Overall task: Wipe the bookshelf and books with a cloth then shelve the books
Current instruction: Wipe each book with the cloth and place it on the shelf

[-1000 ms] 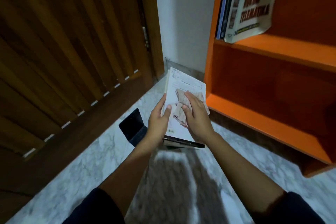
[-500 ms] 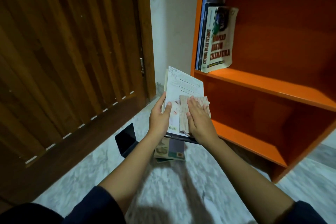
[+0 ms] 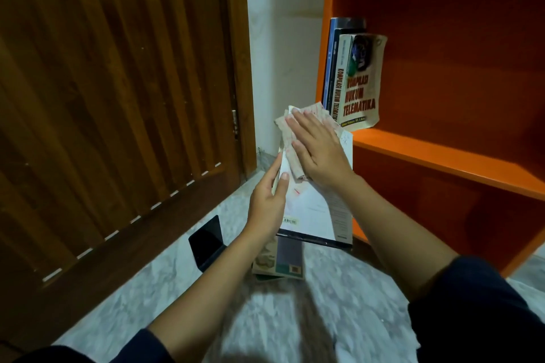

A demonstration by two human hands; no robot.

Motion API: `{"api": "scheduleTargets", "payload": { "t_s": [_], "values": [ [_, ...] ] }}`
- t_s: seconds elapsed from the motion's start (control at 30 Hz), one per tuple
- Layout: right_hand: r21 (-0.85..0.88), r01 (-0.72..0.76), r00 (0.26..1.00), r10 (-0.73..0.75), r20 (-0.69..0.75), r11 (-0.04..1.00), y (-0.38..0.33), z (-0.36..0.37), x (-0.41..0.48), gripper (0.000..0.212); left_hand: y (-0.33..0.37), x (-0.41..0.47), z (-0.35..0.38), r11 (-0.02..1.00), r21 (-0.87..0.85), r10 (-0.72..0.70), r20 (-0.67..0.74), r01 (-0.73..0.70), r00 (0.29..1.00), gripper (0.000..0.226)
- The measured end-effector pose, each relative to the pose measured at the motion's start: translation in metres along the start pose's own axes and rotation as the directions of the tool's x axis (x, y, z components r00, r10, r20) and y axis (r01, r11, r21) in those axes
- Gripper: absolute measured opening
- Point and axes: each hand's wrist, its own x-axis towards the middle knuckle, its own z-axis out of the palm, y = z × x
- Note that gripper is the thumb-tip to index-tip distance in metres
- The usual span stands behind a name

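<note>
1. The left hand (image 3: 267,203) grips the left edge of a white book (image 3: 312,206), thumb on its cover.
2. The right hand (image 3: 318,153) presses a cloth (image 3: 287,138) against the upper cover, fingers straight.
3. On the right, an orange bookshelf (image 3: 442,153) holds upright books (image 3: 358,82) at one shelf's left end.
4. A stack of books (image 3: 280,259) and a black bookend (image 3: 208,240) sit on the floor (image 3: 132,298) near a wooden door (image 3: 118,97).

Tan paperback (image 3: 361,91), upright at the left end of the orange bookshelf (image 3: 442,153) board. Front cover: "KOMPILASI HUKUM TELEMATIKA". Spine: "KOMPILASI HUKUM", remainder hidden. Author line illegible. White book (image 3: 312,209): barcode sticker near bottom edge, digits unreadable.
</note>
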Motion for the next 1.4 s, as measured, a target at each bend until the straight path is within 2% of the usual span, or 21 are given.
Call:
{"api": "scheduleTargets", "payload": {
  "t_s": [0.03,0.1,0.17,0.2,0.23,0.27,0.3,0.37,0.47,0.53,0.6,0.67,0.77,0.83,0.9,0.97,1.1,1.23,1.33,1.4],
  "values": [
    [-0.004,-0.053,0.998,0.053,-0.041,0.999,0.006,0.002,0.003,0.048,0.002,0.001,-0.002,1.000,-0.021,-0.017,-0.001,0.017,1.000,0.039],
    [0.029,-0.296,0.941,0.297,-0.164,0.955,0.016,0.010,-0.002,0.046,0.005,0.001,-0.004,0.998,-0.057,-0.041,0.001,0.041,0.999,0.038],
    [0.135,-0.584,0.775,0.599,-0.202,0.801,0.017,0.019,-0.014,0.046,0.008,-0.001,-0.005,0.995,-0.084,-0.060,0.018,0.062,0.998,0.037],
    [0.192,-0.679,0.685,0.706,-0.180,0.709,0.016,0.023,-0.019,0.046,0.006,-0.001,-0.004,0.995,-0.074,-0.061,0.027,0.063,0.998,0.038],
    [0.226,-0.729,0.627,0.763,-0.159,0.646,0.013,0.027,-0.022,0.046,0.003,-0.001,-0.003,0.997,-0.050,-0.059,0.032,0.060,0.998,0.039],
    [0.235,-0.744,0.608,0.779,-0.150,0.626,0.009,0.030,-0.024,0.046,0.001,-0.002,-0.001,0.998,-0.022,-0.054,0.033,0.055,0.998,0.040],
    [0.235,-0.731,0.623,0.767,-0.153,0.641,0.005,0.032,-0.024,0.047,-0.002,-0.001,0.001,0.999,0.013,-0.048,0.029,0.048,0.998,0.041],
    [0.258,-0.622,0.726,0.668,-0.164,0.740,-0.003,0.032,-0.020,0.046,-0.006,-0.001,0.006,0.997,0.079,-0.023,0.017,0.021,1.000,0.041],
    [0.295,-0.281,0.938,0.326,-0.116,0.913,-0.012,0.024,-0.018,0.044,-0.004,0.001,0.010,0.997,0.078,-0.007,-0.021,0.008,1.000,0.041],
    [0.235,-0.104,0.993,0.115,-0.034,0.967,-0.004,0.015,-0.024,0.044,-0.001,0.001,0.008,0.999,0.029,-0.016,-0.057,0.017,0.998,0.041],
    [0.187,-0.077,0.997,0.075,0.016,0.979,0.010,0.011,-0.036,0.044,0.001,0.001,0.007,0.997,-0.055,-0.050,-0.080,0.046,0.996,0.040],
    [0.163,-0.239,0.970,0.244,-0.012,0.957,0.018,0.013,-0.052,0.043,0.002,-0.001,0.009,0.990,-0.121,-0.090,-0.101,0.078,0.991,0.039],
    [0.100,-0.600,0.795,0.606,-0.034,0.793,0.005,0.022,-0.065,0.043,0.001,-0.002,0.016,0.978,-0.172,-0.141,-0.137,0.116,0.981,0.039],
    [0.059,-0.694,0.719,0.695,-0.011,0.718,-0.011,0.026,-0.065,0.044,0.001,-0.003,0.020,0.972,-0.190,-0.166,-0.140,0.138,0.976,0.041],
    [0.046,-0.674,0.739,0.674,0.010,0.738,-0.024,0.028,-0.062,0.045,0.002,-0.004,0.023,0.966,-0.223,-0.165,-0.134,0.133,0.977,0.043],
    [0.056,-0.586,0.810,0.583,0.057,0.809,-0.033,0.029,-0.061,0.046,0.004,-0.004,0.022,0.960,-0.253,-0.164,-0.142,0.124,0.976,0.044],
    [0.049,-0.261,0.958,0.252,0.135,0.964,-0.042,0.030,-0.070,0.051,0.000,0.005,0.009,0.929,-0.345,-0.213,-0.202,0.134,0.956,0.041],
    [0.022,-0.001,0.990,-0.002,0.142,1.000,-0.031,0.025,-0.098,0.047,-0.002,0.007,-0.004,0.870,-0.471,-0.285,-0.235,0.147,0.929,0.039],
    [0.001,0.004,0.993,-0.004,0.115,1.000,-0.010,0.024,-0.124,0.048,-0.003,0.005,-0.009,0.858,-0.495,-0.278,-0.224,0.137,0.934,0.037],
    [0.015,-0.144,0.988,0.143,0.051,0.989,0.003,0.029,-0.139,0.050,-0.004,0.005,-0.010,0.866,-0.482,-0.273,-0.226,0.136,0.935,0.039]
  ]
}}
